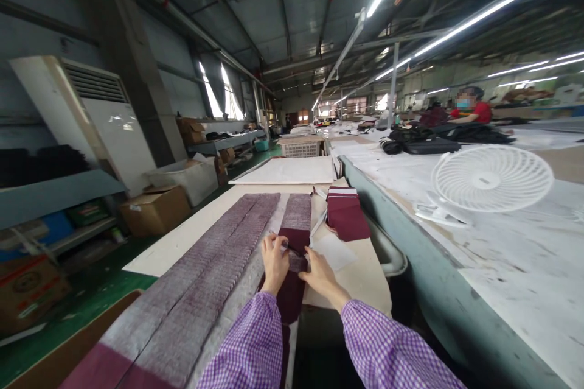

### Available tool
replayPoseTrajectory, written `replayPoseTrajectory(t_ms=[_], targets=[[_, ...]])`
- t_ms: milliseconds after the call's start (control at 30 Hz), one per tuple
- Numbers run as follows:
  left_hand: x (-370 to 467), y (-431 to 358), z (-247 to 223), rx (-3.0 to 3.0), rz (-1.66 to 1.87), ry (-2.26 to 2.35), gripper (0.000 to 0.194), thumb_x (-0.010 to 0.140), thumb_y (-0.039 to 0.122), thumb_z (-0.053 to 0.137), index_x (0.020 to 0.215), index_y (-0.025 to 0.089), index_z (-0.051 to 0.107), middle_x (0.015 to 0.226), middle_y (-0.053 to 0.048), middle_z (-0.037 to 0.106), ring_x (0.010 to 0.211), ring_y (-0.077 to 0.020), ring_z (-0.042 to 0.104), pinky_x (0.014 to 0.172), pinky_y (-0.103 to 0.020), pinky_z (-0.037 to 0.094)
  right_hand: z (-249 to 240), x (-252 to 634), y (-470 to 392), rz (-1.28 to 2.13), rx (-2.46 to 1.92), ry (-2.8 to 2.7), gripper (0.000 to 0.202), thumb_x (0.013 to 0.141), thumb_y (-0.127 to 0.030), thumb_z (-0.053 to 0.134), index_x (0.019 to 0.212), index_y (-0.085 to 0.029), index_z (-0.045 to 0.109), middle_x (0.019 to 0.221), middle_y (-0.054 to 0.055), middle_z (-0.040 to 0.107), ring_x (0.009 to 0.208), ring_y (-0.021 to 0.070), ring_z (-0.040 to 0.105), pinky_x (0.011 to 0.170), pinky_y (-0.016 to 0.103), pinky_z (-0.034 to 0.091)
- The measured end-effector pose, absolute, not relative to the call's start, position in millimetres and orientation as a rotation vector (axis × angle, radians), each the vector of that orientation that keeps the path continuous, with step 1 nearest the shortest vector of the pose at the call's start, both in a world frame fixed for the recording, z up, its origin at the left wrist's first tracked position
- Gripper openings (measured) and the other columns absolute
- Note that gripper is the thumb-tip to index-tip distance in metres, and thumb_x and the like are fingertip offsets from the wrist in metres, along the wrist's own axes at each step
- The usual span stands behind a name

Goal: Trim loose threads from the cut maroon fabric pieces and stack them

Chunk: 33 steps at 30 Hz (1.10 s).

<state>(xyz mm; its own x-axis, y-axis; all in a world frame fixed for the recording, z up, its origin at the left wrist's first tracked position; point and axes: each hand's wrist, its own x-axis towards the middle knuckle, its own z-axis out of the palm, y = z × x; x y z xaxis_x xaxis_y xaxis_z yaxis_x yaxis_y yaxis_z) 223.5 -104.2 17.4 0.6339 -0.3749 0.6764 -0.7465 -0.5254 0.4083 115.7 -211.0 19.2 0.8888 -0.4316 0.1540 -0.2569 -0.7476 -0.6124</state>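
My left hand (276,262) is over the strip of maroon fabric pieces, its fingers bent and drawn together by a small piece whose kind I cannot make out. A maroon fabric piece (295,238) lies just beyond the fingertips, and another maroon piece (290,297) is below the hands. At the right edge of this strip, my right hand (322,276) touches the cloth with thumb and forefinger apart. Long rows of overlapping maroon pieces with a whitish, fuzzy surface (205,255) cover the board to the left. Near my right hand lies a white sheet (335,252).
A stack of maroon pieces (347,215) sits at the board's right side. Beyond a gap stands a long table (511,291) with a white fan (490,179) and dark cloth piles (424,140). A person in red (474,110) is farther back. Cardboard boxes (157,209) stand left.
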Motion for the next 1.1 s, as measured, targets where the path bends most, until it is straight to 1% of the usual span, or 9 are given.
replayPoseTrajectory(t_ms=[200, 367, 467, 567, 667, 800, 900, 1000, 1100], targets=[[225, -105, 16, 2.041, 0.664, -0.824, 0.032, 0.068, 0.004, 0.051, 0.094, 0.021, 0.057, 0.104, -0.008, 0.047, 0.102, -0.024, 0.046, 0.092, -0.041, 0.041, 15, 147, -220, -0.408, -2.542, 0.499, 0.045, 0.076, -0.029, 0.063, 0.119, -0.018, 0.056, 0.114, 0.008, 0.061, 0.105, 0.023, 0.053, 0.088, 0.031, 0.04], [224, -105, 15, 2.035, 0.616, -0.761, 0.03, 0.067, 0.005, 0.051, 0.091, 0.022, 0.058, 0.105, -0.008, 0.048, 0.105, -0.0248, 0.046, 0.093, -0.043, 0.042, 15, 157, -212, -0.496, -2.613, 0.498, 0.028, 0.09, -0.036, 0.048, 0.111, -0.023, 0.062, 0.107, 0.008, 0.06, 0.102, 0.0233, 0.052, 0.084, 0.032, 0.039], [225, -104, 15, 1.995, 0.602, -0.777, 0.033, 0.068, 0.006, 0.05, 0.095, 0.023, 0.059, 0.106, -0.008, 0.048, 0.106, -0.0249, 0.046, 0.095, -0.044, 0.041, 17, 159, -206, -0.541, -2.639, 0.512, 0.028, 0.094, -0.031, 0.039, 0.106, -0.023, 0.064, 0.104, 0.008, 0.061, 0.102, 0.0244, 0.051, 0.084, 0.035, 0.037], [226, -101, 16, 1.858, 0.582, -0.809, 0.046, 0.073, 0.008, 0.044, 0.115, 0.023, 0.054, 0.115, -0.008, 0.045, 0.112, -0.0228, 0.045, 0.1, -0.041, 0.038, 17, 163, -197, -0.562, -2.647, 0.506, 0.027, 0.094, -0.024, 0.038, 0.104, -0.021, 0.062, 0.102, 0.008, 0.063, 0.1, 0.0226, 0.054, 0.082, 0.033, 0.038], [224, -98, 19, 1.743, 0.517, -0.781, 0.058, 0.078, 0.011, 0.038, 0.135, 0.024, 0.037, 0.127, -0.009, 0.04, 0.119, -0.0208, 0.043, 0.101, -0.037, 0.038, 15, 166, -188, -0.567, -2.628, 0.532, 0.028, 0.093, -0.022, 0.036, 0.11, -0.019, 0.058, 0.107, 0.007, 0.063, 0.094, 0.02, 0.058, 0.075, 0.029, 0.04], [218, -96, 21, 1.652, 0.424, -0.745, 0.061, 0.084, 0.014, 0.031, 0.143, 0.025, 0.018, 0.132, -0.009, 0.04, 0.122, -0.0191, 0.042, 0.096, -0.034, 0.043, 13, 168, -184, -0.56, -2.601, 0.576, 0.03, 0.095, -0.024, 0.032, 0.114, -0.018, 0.054, 0.105, 0.008, 0.065, 0.089, 0.02, 0.062, 0.071, 0.028, 0.042], [218, -94, 20, 1.639, 0.483, -0.62, 0.05, 0.092, 0.024, 0.025, 0.142, 0.024, 0.021, 0.127, -0.009, 0.045, 0.121, -0.0186, 0.043, 0.098, -0.034, 0.041, 12, 169, -187, -0.558, -2.602, 0.524, 0.028, 0.094, -0.023, 0.034, 0.114, -0.02, 0.055, 0.103, 0.006, 0.066, 0.092, 0.0196, 0.062, 0.073, 0.027, 0.042], [228, -90, 17, 1.666, 0.601, -0.372, 0.045, 0.095, 0.034, 0.026, 0.139, 0.024, 0.03, 0.131, -0.01, 0.037, 0.126, -0.0205, 0.039, 0.104, -0.036, 0.036, 10, 172, -190, -0.565, -2.59, 0.514, 0.03, 0.093, -0.022, 0.036, 0.116, -0.02, 0.054, 0.105, 0.008, 0.066, 0.094, 0.0209, 0.062, 0.075, 0.028, 0.043], [245, -87, 12, 1.617, 0.53, -0.206, 0.047, 0.096, 0.036, 0.021, 0.142, 0.023, 0.026, 0.137, -0.012, 0.034, 0.129, -0.0209, 0.036, 0.105, -0.037, 0.036, 5, 174, -190, -0.569, -2.559, 0.546, 0.033, 0.093, -0.023, 0.034, 0.119, -0.016, 0.053, 0.105, 0.011, 0.065, 0.09, 0.0236, 0.064, 0.075, 0.032, 0.045]])
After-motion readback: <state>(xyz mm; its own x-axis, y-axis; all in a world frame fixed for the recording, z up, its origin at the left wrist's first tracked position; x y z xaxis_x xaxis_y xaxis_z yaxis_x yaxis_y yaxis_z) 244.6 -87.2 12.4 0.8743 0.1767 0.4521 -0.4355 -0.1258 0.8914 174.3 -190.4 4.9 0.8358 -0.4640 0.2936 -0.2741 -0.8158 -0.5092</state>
